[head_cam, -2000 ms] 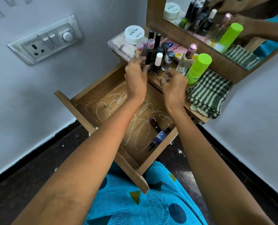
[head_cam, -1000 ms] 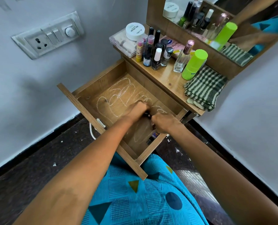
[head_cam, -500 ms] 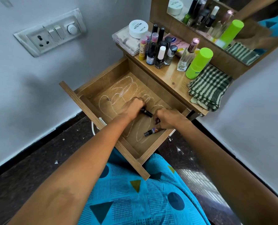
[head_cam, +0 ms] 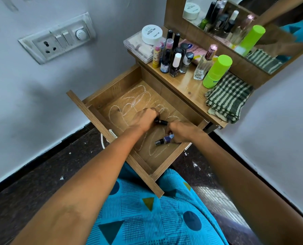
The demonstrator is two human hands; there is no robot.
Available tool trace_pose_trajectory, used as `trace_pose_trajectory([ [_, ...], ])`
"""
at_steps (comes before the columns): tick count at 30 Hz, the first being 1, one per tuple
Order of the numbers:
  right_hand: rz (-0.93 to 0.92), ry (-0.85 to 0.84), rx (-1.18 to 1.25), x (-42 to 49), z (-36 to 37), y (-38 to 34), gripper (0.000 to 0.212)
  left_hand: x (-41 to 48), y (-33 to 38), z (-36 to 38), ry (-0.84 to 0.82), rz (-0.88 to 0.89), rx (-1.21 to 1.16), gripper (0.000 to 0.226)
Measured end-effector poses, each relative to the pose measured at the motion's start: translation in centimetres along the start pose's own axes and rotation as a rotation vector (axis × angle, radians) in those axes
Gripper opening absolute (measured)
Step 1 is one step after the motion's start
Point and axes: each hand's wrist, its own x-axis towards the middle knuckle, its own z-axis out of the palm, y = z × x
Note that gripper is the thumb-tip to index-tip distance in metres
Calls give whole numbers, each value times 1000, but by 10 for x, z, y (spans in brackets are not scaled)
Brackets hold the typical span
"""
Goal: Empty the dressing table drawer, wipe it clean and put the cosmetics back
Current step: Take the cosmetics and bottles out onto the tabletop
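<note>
The drawer hangs open, chalk-marked, nearly emptied for wiping. The left hand grasps a black tube; the right hand seemingly pinches a purple bottle. Removed cosmetics wait on the worktop.

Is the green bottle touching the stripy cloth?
Cannot tell. In the head view the green bottle stands right beside the stripy cloth, its base overlapping the cloth's edge.
</note>
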Motion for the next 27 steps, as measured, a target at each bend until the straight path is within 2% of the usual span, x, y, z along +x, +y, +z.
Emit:
trace_pose_trajectory([
  [6,67,207,325,-8,10,10,36,-9,6,-14,54,-76,-124,32],
  [9,60,361,605,-13,14,10,37,-17,16,-28,157,-91,-245,32],
  [12,78,509,768,-24,5,4,39,-23,26,-40,245,-130,-416,32],
  [18,147,871,903,-31,-23,-3,40,-17,48,-58,450,-146,-689,31],
  [22,246,1119,917,-21,-42,0,34,-6,67,-70,581,-135,-822,27],
  [27,354,1245,970,-1,-54,3,30,12,89,-72,674,-205,-947,29],
])
